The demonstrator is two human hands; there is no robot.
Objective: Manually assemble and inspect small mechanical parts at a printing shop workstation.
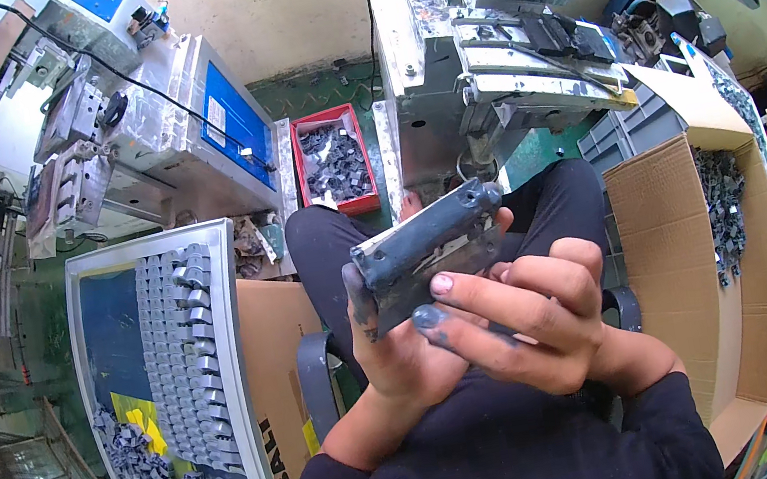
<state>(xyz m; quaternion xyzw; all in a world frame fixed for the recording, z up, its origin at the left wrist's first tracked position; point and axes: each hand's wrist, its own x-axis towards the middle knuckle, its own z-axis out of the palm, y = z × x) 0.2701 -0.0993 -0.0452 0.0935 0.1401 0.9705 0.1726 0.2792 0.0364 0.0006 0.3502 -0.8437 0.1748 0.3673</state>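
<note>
A long dark grey bar [428, 232], smeared with ink and fitted with a flat thin plate along its lower side, is held up tilted over my lap. My left hand [401, 358] grips it from the left and below, with the dark-stained thumb along its left end. My right hand [543, 314] comes in from the right with fingers bent. Its fingertips lie at the plate's lower edge, one of them coated in grey ink. The right thumb is hidden. A fingertip shows behind the bar's right end; I cannot tell whose hand it belongs to.
At my left, a silver-framed panel [244, 364] bears rows of small grey parts and a loose pile. A red box [300, 167] with dark parts sits on the floor ahead, between two machines [171, 123]. A cardboard box [660, 224] with dark pieces stands at right.
</note>
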